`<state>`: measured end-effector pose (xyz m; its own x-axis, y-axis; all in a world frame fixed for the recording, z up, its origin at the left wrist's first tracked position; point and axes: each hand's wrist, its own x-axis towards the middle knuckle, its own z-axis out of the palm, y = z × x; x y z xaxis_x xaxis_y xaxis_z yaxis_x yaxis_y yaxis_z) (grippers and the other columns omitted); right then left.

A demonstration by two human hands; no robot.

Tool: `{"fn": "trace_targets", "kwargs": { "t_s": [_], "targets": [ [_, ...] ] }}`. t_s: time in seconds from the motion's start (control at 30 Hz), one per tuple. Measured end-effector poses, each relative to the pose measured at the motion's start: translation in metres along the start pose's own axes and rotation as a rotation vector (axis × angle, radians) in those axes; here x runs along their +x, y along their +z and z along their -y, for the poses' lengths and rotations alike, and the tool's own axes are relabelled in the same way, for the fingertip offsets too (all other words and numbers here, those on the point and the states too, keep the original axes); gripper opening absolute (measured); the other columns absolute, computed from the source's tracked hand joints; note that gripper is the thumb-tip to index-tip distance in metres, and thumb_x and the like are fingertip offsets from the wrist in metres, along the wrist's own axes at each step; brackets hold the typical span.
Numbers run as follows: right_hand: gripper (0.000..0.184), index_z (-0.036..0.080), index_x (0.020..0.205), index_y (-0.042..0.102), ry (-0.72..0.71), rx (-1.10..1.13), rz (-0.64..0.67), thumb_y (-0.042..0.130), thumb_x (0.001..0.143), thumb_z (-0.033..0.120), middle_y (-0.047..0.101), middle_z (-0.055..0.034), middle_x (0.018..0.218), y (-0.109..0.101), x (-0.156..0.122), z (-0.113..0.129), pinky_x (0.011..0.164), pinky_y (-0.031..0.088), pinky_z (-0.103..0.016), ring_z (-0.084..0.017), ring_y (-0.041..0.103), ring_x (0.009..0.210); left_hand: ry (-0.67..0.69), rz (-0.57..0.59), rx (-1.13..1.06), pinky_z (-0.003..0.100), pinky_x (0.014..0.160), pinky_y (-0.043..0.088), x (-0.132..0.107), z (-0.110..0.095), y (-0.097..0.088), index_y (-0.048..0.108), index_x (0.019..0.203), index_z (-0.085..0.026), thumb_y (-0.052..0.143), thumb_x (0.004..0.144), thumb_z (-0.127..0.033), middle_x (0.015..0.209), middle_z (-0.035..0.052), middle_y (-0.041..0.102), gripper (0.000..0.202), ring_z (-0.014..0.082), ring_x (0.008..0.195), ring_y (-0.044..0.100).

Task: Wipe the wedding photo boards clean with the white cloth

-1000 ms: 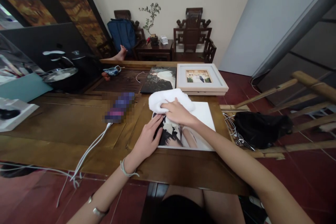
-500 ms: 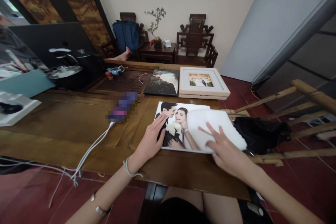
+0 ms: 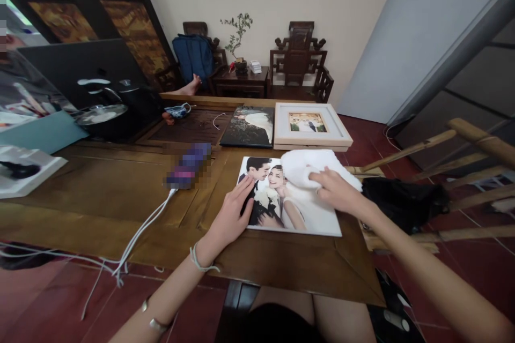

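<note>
Through the head camera I view a wooden tabletop [image 3: 120,182]. At the left limit of my view, a white holder [image 3: 36,179] carries a black object; a teal box [image 3: 52,131] stands behind it. A lidded pot [image 3: 102,116] and a black kettle [image 3: 140,102] stand side by side toward the far edge. A white cable [image 3: 139,233] crosses the near edge and runs up to a phone-shaped object [image 3: 188,166], whose surface is pixelated. A blue-and-white ornament [image 3: 177,111] sits close to the far edge.

My left hand [image 3: 229,214] is released and laid flat, with its fingers extended across the left edge of the photo panel [image 3: 289,217]. This panel lies face up near the near-right corner of the tabletop. Beyond it, a dark photo panel [image 3: 249,126] lies toward the far edge; just beside that, a framed photo [image 3: 309,122] occupies the far-right corner.

A white cloth [image 3: 309,163] covers the far-right corner of the photo panel and reaches the tabletop's right edge. My right hand [image 3: 341,191] rests on the cloth with bent fingers; I cannot tell whether they grasp it. Past the right edge, a black bag [image 3: 402,201] lies on a bamboo rack [image 3: 470,233].
</note>
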<state>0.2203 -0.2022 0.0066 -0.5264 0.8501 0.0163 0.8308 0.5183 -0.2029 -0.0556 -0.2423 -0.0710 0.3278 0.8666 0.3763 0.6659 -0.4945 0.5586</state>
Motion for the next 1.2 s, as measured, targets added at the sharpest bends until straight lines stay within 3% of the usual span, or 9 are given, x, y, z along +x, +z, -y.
{"fn": "trace_targets", "kwargs": {
  "t_s": [0.1, 0.2, 0.3, 0.4, 0.6, 0.73, 0.83, 1.0, 1.2],
  "targets": [
    [0.038, 0.013, 0.089, 0.062, 0.025, 0.019, -0.025, 0.035, 0.065, 0.002, 0.069, -0.0128, 0.088, -0.006, 0.026, -0.013, 0.081, 0.046, -0.038, -0.027, 0.064, 0.085, -0.004, 0.01, 0.009, 0.049, 0.111, 0.029, 0.0, 0.001, 0.0, 0.034, 0.141, -0.021, 0.038, 0.093, -0.021, 0.147, 0.0106, 0.036, 0.048, 0.023, 0.138, 0.028],
    [0.042, 0.012, 0.096, 0.061, 0.026, 0.01, -0.041, 0.035, 0.065, 0.001, 0.066, -0.0167, 0.103, 0.002, 0.018, -0.007, 0.091, 0.042, -0.044, -0.029, 0.06, 0.102, -0.01, 0.007, 0.02, 0.048, 0.111, 0.028, -0.001, 0.001, 0.0, 0.035, 0.141, -0.019, 0.037, 0.093, -0.021, 0.147, 0.0115, 0.036, 0.048, 0.0231, 0.138, 0.028],
    [0.039, 0.01, 0.096, 0.062, 0.006, -0.026, -0.046, 0.038, 0.066, 0.001, 0.053, -0.02, 0.129, 0.019, -0.02, 0.015, 0.104, 0.024, -0.059, -0.034, 0.036, 0.13, -0.008, -0.005, 0.028, 0.048, 0.112, 0.027, -0.001, -0.001, 0.001, 0.037, 0.14, -0.018, 0.037, 0.093, -0.021, 0.147, 0.012, 0.036, 0.047, 0.0235, 0.138, 0.029],
    [0.04, 0.013, 0.088, 0.063, -0.033, -0.021, 0.001, 0.037, 0.061, -0.003, 0.038, -0.0127, 0.145, 0.033, -0.071, 0.045, 0.107, 0.015, -0.064, -0.034, 0.014, 0.139, -0.006, -0.017, 0.029, 0.048, 0.111, 0.028, -0.001, -0.002, 0.002, 0.036, 0.14, -0.019, 0.038, 0.092, -0.021, 0.147, 0.011, 0.036, 0.048, 0.0236, 0.137, 0.029],
    [0.039, 0.018, 0.081, 0.065, -0.077, 0.079, 0.124, 0.041, 0.056, 0.0, 0.036, -0.0056, 0.146, 0.032, -0.122, 0.091, 0.106, 0.014, -0.068, -0.035, 0.011, 0.139, -0.009, -0.014, 0.031, 0.049, 0.11, 0.029, -0.001, -0.001, 0.003, 0.034, 0.141, -0.02, 0.038, 0.092, -0.02, 0.148, 0.0107, 0.035, 0.049, 0.0242, 0.138, 0.029],
    [0.046, 0.019, 0.096, 0.064, -0.053, 0.113, 0.123, 0.039, 0.062, 0.0, 0.043, -0.0077, 0.142, 0.024, -0.087, 0.083, 0.107, 0.018, -0.064, -0.031, 0.02, 0.138, -0.008, -0.007, 0.039, 0.049, 0.11, 0.03, -0.001, 0.001, 0.002, 0.035, 0.141, -0.02, 0.038, 0.092, -0.02, 0.147, 0.0108, 0.035, 0.049, 0.0238, 0.138, 0.029],
    [0.043, 0.014, 0.103, 0.062, -0.04, 0.076, 0.064, 0.037, 0.07, 0.002, 0.057, -0.0162, 0.126, 0.02, -0.036, 0.055, 0.107, 0.019, -0.061, -0.03, 0.025, 0.136, 0.016, -0.013, 0.031, 0.049, 0.11, 0.03, 0.0, 0.0, 0.0, 0.037, 0.14, -0.021, 0.039, 0.092, -0.02, 0.147, 0.0105, 0.037, 0.048, 0.0238, 0.137, 0.029],
    [0.047, 0.013, 0.103, 0.061, -0.076, 0.069, -0.053, 0.036, 0.065, -0.001, 0.063, -0.0156, 0.117, 0.015, 0.031, 0.006, 0.104, 0.019, -0.064, -0.031, 0.038, 0.13, 0.023, 0.002, 0.051, 0.049, 0.11, 0.03, 0.0, -0.001, -0.002, 0.035, 0.141, -0.019, 0.038, 0.093, -0.02, 0.147, 0.0115, 0.037, 0.048, 0.0235, 0.137, 0.029],
    [0.039, 0.01, 0.097, 0.061, -0.047, 0.022, -0.08, 0.038, 0.067, 0.001, 0.046, -0.0213, 0.136, 0.027, -0.002, 0.007, 0.104, 0.016, -0.066, -0.032, 0.018, 0.138, 0.025, -0.004, 0.051, 0.049, 0.11, 0.029, 0.0, -0.001, 0.0, 0.035, 0.141, -0.02, 0.037, 0.093, -0.019, 0.146, 0.0111, 0.037, 0.048, 0.0237, 0.138, 0.029]
  ]
}}
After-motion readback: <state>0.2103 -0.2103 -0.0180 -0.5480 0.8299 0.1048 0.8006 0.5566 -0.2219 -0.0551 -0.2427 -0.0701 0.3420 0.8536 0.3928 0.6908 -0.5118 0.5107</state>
